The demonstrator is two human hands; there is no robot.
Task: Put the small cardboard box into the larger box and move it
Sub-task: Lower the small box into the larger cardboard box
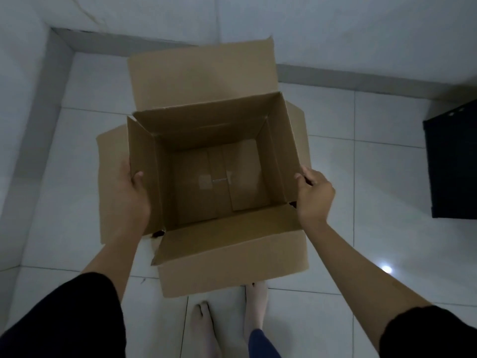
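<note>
The larger cardboard box is in front of me over the white tiled floor, its four flaps folded outward. Its inside holds nothing; only the taped bottom seam shows. My left hand grips the left wall, thumb inside the rim. My right hand grips the right wall near its top edge, fingers curled over it. The small cardboard box is nowhere in view.
The room's corner walls and grey skirting stand just behind the box. A dark crate-like object sits on the floor at the right. My bare feet are below the box's near flap.
</note>
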